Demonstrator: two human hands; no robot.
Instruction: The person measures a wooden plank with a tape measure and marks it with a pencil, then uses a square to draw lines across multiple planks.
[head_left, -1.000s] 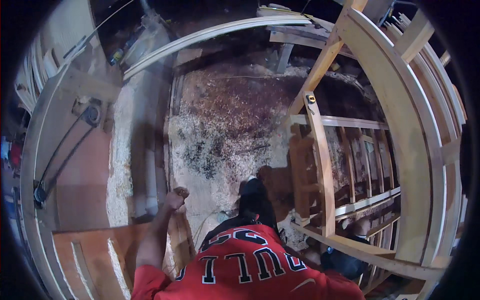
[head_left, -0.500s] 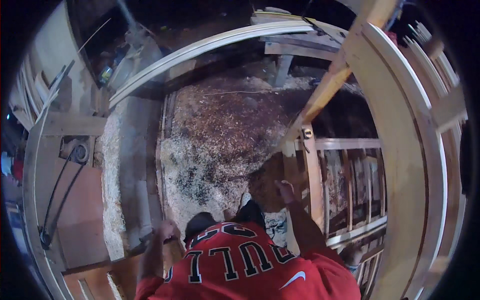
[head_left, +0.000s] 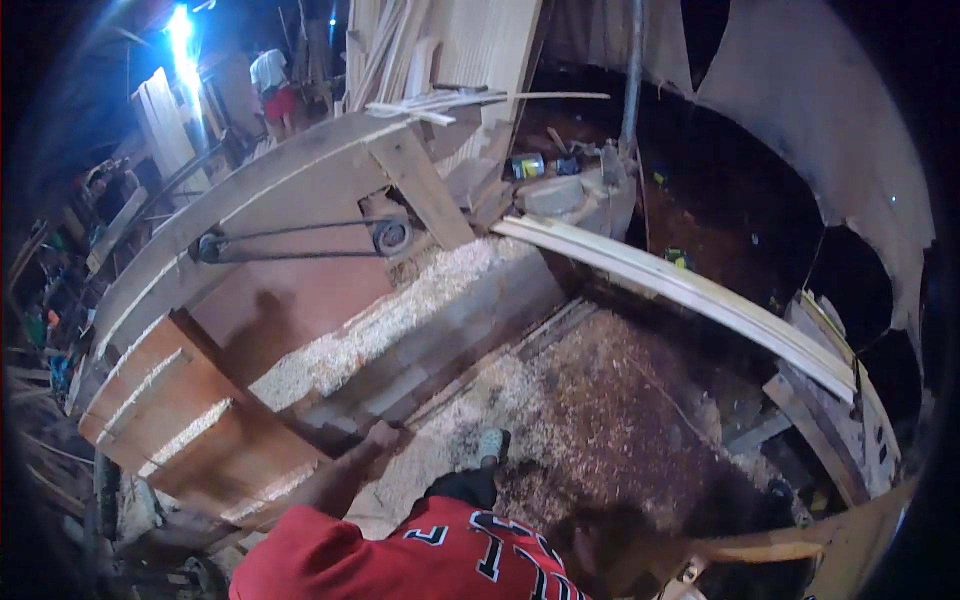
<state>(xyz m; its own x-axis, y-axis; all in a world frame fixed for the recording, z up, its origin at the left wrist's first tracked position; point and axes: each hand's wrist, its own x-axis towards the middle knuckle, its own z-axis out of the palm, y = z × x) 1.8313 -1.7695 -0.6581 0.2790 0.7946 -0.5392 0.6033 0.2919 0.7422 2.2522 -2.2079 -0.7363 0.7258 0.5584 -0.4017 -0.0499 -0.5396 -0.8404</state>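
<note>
Red-sleeved left arm (head_left: 345, 480) aslant, hand (head_left: 382, 437) (grip unclear) near brown panel (head_left: 248, 450)

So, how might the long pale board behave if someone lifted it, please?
The long pale board is probably fairly stiff, showing no obvious sag along its span. Being long and narrow, it may tip if lifted off-centre.

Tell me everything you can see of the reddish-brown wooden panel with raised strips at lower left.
The broad, reddish-brown panel looks wooden and carries three raised, roughly parallel strips, with pale, powdery sawdust along them. A narrow, darker edge borders its upper-right side. It lies slantwise in the picture. The person's bare left hand is just beyond its right end; whether the forearm touches it cannot be told.
</note>
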